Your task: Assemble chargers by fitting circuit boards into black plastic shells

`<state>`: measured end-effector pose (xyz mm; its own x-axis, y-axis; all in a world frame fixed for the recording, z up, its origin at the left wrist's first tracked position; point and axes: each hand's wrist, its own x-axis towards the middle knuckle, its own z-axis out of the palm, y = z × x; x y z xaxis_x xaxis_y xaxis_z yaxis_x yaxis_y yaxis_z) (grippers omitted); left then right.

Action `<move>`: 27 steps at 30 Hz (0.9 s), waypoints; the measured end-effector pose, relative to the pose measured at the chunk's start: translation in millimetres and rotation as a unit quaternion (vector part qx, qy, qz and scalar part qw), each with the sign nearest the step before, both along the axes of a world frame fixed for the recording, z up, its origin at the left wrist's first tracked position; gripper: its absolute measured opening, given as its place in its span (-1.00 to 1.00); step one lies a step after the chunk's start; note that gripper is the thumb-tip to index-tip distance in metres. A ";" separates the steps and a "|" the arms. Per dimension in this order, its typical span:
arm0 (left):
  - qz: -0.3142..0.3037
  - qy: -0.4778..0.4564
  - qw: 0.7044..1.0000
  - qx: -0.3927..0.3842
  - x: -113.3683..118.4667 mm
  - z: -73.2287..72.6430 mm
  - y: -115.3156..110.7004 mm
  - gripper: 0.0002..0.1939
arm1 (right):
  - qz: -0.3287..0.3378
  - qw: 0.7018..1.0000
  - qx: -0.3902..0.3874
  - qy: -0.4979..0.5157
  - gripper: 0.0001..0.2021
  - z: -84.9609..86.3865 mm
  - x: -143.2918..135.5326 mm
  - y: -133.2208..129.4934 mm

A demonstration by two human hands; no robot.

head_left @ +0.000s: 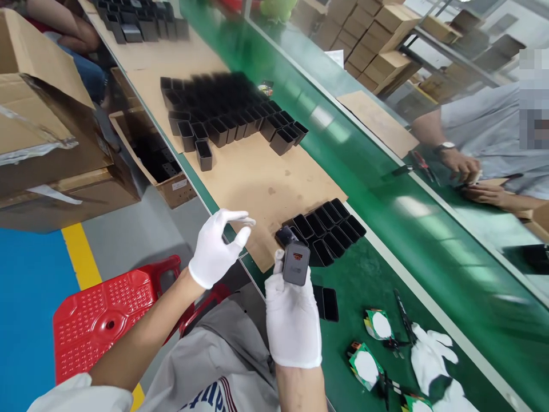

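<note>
My right hand (294,320), in a white glove, grips a small black plastic casing (295,264) with rounded corners and an orange marking near its top. My left hand (221,246), gloved too, hovers over the table's edge with fingers and thumb apart and nothing between them. Just beyond the held casing, a group of open black casings (332,214) stands in tight rows at the near end of the brown cardboard sheet (266,177). Close to my right wrist, another black casing (330,304) rests on the green table.
Many black casings (223,109) cover the sheet farther off. White gloves (429,352) and round white pieces in green packaging (366,366) lie at the right. A red stool (107,320) and cardboard boxes (47,137) are at left. Across the table a person (484,137) works.
</note>
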<state>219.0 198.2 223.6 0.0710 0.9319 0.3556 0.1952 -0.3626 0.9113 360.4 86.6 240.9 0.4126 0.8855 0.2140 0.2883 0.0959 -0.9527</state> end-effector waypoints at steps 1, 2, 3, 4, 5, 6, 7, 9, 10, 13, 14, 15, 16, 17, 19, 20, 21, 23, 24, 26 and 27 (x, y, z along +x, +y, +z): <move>-0.011 0.020 1.000 -0.008 8.0 1.8 8.5 -0.82 | -0.008 0.998 -0.010 0.059 -0.61 1.4 -4.1 -0.9; -0.027 0.036 0.999 -0.016 16.6 2.6 17.0 -0.83 | -0.019 0.987 -0.027 0.156 -0.62 2.7 -8.2 -1.3; -0.042 0.051 0.998 -0.021 25.2 2.4 25.0 -0.84 | -0.031 0.960 -0.048 0.276 -0.64 3.7 -12.0 -1.5; -0.052 0.060 0.997 -0.024 33.4 1.0 31.9 -0.84 | -0.039 0.916 -0.066 0.394 -0.66 4.4 -15.2 -1.4; -0.060 0.067 0.996 -0.026 40.6 -1.2 37.5 -0.85 | -0.045 0.864 -0.081 0.494 -0.68 4.8 -17.4 -1.1; -0.064 0.073 0.995 -0.027 46.4 -4.1 41.5 -0.84 | -0.047 0.820 -0.090 0.563 -0.69 4.8 -18.7 -0.7; -0.065 0.077 0.995 -0.029 50.5 -7.2 43.9 -0.84 | -0.047 0.798 -0.093 0.594 -0.71 4.6 -19.1 -0.2; -0.063 0.083 0.994 -0.030 54.0 -12.9 44.6 -0.82 | -0.043 0.790 -0.094 0.604 -0.73 3.5 -18.0 0.2; -0.061 0.085 0.994 -0.030 53.9 -15.2 43.6 -0.82 | -0.042 0.796 -0.093 0.596 -0.73 3.0 -16.8 0.0; -0.056 0.087 0.994 -0.027 51.0 -18.8 40.1 -0.83 | -0.045 0.837 -0.080 0.540 -0.69 4.1 -12.1 -1.7; -0.055 0.088 0.994 -0.026 50.2 -19.3 39.4 -0.83 | -0.050 0.858 -0.074 0.507 -0.65 5.4 -9.9 -2.5; -0.054 0.089 0.994 -0.024 49.6 -19.6 39.0 -0.83 | -0.063 0.883 -0.067 0.460 -0.62 6.7 -7.1 -3.1; -0.053 0.090 0.994 -0.022 49.4 -19.7 38.8 -0.83 | -0.085 0.914 -0.060 0.393 -0.60 7.8 -3.6 -3.3; -0.052 0.091 0.994 -0.020 49.3 -19.8 38.8 -0.83 | -0.112 0.945 -0.048 0.302 -0.60 8.2 0.5 -3.0; -0.048 0.092 0.994 -0.019 49.2 -20.0 39.0 -0.83 | -0.150 0.987 -0.005 0.063 -0.69 6.4 9.9 -0.6; -0.046 0.091 0.995 -0.019 49.1 -20.2 39.1 -0.83 | -0.153 0.986 0.023 -0.061 -0.75 4.1 14.5 1.6; -0.043 0.091 0.995 -0.019 48.8 -20.3 39.2 -0.83 | -0.143 0.974 0.046 -0.169 -0.77 0.8 18.5 4.1; -0.037 0.090 0.995 -0.022 48.1 -20.6 39.5 -0.83 | -0.113 0.940 0.069 -0.315 -0.75 -6.9 23.8 9.6; -0.034 0.089 0.995 -0.023 47.6 -20.8 39.7 -0.83 | -0.104 0.926 0.065 -0.357 -0.73 -10.7 25.1 12.1; -0.032 0.086 0.995 -0.026 47.1 -21.2 40.0 -0.82 | -0.091 0.910 0.046 -0.401 -0.72 -17.0 26.4 16.1; -0.031 0.085 0.996 -0.027 46.9 -21.3 40.1 -0.82 | -0.083 0.907 0.040 -0.411 -0.72 -19.3 26.9 17.5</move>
